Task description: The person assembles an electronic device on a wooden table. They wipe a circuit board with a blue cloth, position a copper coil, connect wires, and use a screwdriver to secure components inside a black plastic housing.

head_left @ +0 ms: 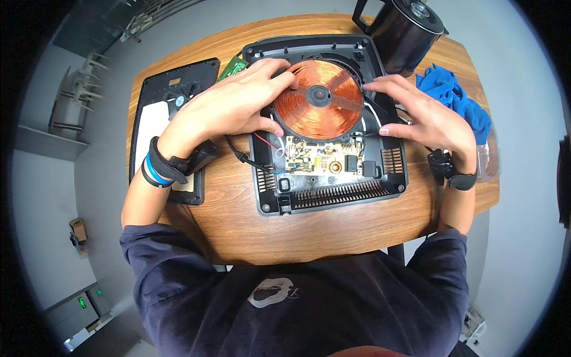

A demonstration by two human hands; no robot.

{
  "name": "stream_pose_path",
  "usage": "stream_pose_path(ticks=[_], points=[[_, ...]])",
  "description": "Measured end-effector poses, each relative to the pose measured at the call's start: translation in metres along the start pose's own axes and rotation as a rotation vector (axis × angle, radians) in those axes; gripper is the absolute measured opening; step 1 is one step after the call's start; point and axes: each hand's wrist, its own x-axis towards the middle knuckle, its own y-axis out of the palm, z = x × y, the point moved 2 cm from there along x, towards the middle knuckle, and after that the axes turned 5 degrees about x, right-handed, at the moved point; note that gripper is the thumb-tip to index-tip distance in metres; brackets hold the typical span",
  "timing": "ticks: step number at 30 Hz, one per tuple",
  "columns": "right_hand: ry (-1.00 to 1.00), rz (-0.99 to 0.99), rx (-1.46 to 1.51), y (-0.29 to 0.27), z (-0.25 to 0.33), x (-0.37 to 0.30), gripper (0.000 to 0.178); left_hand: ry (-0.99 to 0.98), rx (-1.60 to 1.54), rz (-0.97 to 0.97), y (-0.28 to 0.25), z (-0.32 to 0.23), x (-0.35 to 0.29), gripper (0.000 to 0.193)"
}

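A round copper induction coil [333, 113] sits in the upper part of an open black cooktop housing [389, 143]. My left hand [244, 101] curls round the coil's left edge, its fingers lapping over the copper and its thumb at the lower rim. To the right, my right hand [422, 113] has its fingers apart; the fingertips reach close to the coil's right edge and the thumb is over the housing's side. Whether those fingertips touch the coil, I cannot tell. Below the coil lies a circuit board [324, 159] with several parts and wires on it.
A black panel [146, 119] with a white sheet lies left of the housing. Beyond my left hand is a green circuit board [233, 66]. A dark kettle [407, 35] stands at the back right, with a blue cloth [455, 95] and a clear plastic container [491, 157] nearer.
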Motion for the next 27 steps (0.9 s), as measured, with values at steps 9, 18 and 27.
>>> stream_pose_path(ticks=[9, 18, 27], points=[[0.033, 0.031, 0.097, 0.002, -0.039, 0.039, 0.068, -0.107, -0.068, -0.05, 0.01, 0.013, -0.002, 0.078], [0.246, -0.006, 0.294, 0.007, -0.036, 0.048, 0.066, -0.384, -0.399, -0.079, 0.02, 0.023, -0.001, 0.092], [-0.088, -0.116, -0.071, 0.012, -0.05, 0.039, 0.066, -0.35, -0.216, -0.025, 0.015, 0.031, 0.007, 0.088]])
